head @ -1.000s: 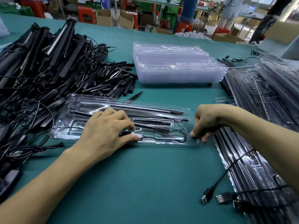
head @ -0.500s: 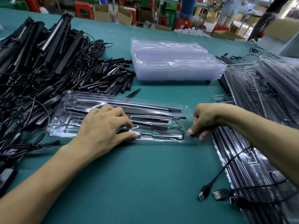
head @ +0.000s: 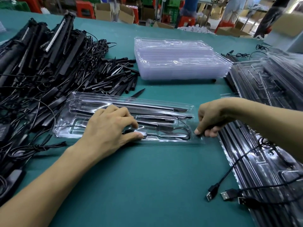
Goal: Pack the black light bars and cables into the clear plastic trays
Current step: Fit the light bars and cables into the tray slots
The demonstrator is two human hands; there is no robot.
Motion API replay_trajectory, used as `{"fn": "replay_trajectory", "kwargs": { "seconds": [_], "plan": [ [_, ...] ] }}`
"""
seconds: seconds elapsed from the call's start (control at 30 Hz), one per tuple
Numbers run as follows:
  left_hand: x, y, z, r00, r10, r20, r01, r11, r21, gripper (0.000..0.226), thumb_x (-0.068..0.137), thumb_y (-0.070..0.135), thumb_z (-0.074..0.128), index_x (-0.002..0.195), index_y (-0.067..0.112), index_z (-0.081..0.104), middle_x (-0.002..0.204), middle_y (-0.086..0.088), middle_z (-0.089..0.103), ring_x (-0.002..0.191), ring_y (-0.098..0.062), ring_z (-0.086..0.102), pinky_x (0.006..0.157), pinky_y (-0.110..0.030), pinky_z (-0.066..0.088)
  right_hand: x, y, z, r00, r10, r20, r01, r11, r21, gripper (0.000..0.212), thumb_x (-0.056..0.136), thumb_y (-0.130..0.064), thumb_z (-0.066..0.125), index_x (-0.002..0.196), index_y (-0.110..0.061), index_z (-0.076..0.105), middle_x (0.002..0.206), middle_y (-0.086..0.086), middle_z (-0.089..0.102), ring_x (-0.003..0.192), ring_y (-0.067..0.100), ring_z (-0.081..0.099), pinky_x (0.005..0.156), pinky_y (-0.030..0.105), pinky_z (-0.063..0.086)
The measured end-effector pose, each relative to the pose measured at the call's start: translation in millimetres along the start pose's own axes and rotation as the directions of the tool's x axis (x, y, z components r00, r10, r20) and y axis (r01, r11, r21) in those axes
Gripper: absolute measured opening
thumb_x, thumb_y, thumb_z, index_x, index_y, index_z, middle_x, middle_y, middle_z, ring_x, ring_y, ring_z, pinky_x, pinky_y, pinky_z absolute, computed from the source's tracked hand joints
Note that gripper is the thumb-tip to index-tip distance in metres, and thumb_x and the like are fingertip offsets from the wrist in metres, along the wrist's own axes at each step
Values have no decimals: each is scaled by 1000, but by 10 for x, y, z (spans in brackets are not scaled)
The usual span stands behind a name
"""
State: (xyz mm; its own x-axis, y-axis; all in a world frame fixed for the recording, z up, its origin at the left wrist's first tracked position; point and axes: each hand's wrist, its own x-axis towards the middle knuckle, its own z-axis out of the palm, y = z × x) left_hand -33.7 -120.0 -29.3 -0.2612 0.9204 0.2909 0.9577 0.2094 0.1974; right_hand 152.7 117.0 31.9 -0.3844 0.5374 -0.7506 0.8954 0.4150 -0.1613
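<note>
A clear plastic tray (head: 77, 130) lies on the green table in front of me. Black light bars (head: 155, 107) sit in its long slots, and a thin black cable (head: 186, 128) loops in its front right pocket. My left hand (head: 109, 130) rests on the tray's middle, thumb and forefinger pinching a small black plug (head: 129, 132) on the cable. My right hand (head: 211, 118) pinches the tray's front right corner with curled fingers.
A tangled heap of loose black light bars and cables (head: 49, 71) fills the left side. A stack of empty clear trays (head: 180, 63) stands behind. Packed trays (head: 270, 99) lie along the right, with USB plugs (head: 211, 194) trailing onto the table.
Both hands stay where they were on the tray. Only the view has drifted slightly.
</note>
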Motion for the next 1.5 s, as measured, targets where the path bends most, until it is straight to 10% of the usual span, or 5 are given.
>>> {"fn": "replay_trajectory", "kwargs": {
  "seconds": [0.33,0.83,1.1,1.5],
  "plan": [
    [-9,-4,7,1000,3,-1,-3,1000,-9,58,77,78,34,92,37,72,95,18,61,99,-15,52,86,-36,38,37,117,41,1000,-12,-14,14,984,179,39,83,-15,76,45,-8,68,47,3,61,27,2,39,29,11,30],
    [-8,12,9,1000,-1,-2,1,999,-44,58,77,78,35,92,37,72,96,17,62,98,-15,54,87,-36,39,-30,184,145,997,24,-67,3,927,375,20,83,-11,76,70,-1,63,54,7,64,41,12,60,37,17,47],
    [-55,-11,46,996,86,-34,-87,995,-50,69,66,83,51,96,25,72,98,9,64,97,-22,56,91,-45,46,-92,173,281,980,6,-199,73,919,387,23,89,-15,66,68,-9,59,65,9,57,55,18,53,40,16,26],
    [-59,40,39,964,156,-214,-117,976,186,39,54,19,86,87,11,67,88,-7,65,79,-34,59,62,-45,51,-236,288,436,973,-204,-106,200,524,828,20,93,-9,52,74,-7,56,53,-4,42,39,3,32,29,13,17]
  ]
}}
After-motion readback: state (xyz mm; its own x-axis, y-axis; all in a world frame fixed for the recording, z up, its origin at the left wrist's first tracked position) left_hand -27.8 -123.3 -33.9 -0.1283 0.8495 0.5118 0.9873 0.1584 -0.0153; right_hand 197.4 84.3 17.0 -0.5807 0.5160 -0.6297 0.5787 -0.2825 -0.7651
